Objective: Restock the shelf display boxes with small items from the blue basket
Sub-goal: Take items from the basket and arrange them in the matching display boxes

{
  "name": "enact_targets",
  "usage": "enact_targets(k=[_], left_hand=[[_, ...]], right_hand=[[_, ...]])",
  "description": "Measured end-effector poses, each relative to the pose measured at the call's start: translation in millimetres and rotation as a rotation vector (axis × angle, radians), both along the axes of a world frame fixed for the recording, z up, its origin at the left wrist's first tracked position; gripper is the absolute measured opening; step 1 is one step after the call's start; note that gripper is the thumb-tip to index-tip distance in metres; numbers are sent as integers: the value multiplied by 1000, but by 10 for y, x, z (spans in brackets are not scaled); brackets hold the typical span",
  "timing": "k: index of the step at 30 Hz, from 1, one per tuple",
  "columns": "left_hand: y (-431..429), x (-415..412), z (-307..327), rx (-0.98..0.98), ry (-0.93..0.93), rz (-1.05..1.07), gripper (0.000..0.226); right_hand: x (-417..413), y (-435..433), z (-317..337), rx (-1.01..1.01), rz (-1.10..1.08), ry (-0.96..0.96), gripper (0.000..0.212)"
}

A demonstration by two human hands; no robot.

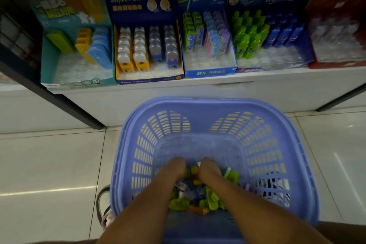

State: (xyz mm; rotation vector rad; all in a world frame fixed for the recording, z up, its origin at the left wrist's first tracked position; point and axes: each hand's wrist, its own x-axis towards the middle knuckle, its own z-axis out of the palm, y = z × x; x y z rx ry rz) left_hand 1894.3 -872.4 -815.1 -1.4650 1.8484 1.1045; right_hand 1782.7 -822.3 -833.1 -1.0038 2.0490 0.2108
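Observation:
A blue slotted plastic basket (277,144) stands on the floor in front of me, with a heap of small items (198,198) in green, yellow and blue on its bottom. Both my hands reach down into that heap. My left hand (175,166) and my right hand (209,167) are side by side, fingers curled down among the items; what each one grips is hidden. On the low shelf behind stand several open display boxes: a teal box (77,71), a dark blue box (148,79), a blue-and-green box (210,72) and another blue box (277,65).
A red box (336,25) sits at the far right of the shelf. A dark metal upright (59,103) slants down on the left, another at the right edge (340,99). Glossy tile floor surrounds the basket. A sandalled foot (105,204) shows beside the basket's left side.

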Motion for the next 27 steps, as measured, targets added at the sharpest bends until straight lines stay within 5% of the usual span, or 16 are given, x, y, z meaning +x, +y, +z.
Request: enact_targets(k=[11, 14, 18, 23, 27], left_hand=[[-242, 65, 156, 39, 60, 317, 45], [-310, 31, 411, 167, 266, 535, 29], [-299, -45, 892, 545, 733, 831, 17], [-301, -1, 1444, 377, 999, 872, 11], [-283, 190, 1794, 234, 1162, 982, 12]], right_hand=[[-14, -106, 52, 29, 133, -71, 47], [-146, -242, 305, -120, -136, -360, 24], [-309, -297, 932, -420, -395, -696, 18], [-396, -232, 1611, -551, -489, -1156, 16], [-337, -268, 1983, -668, -599, -1322, 22]])
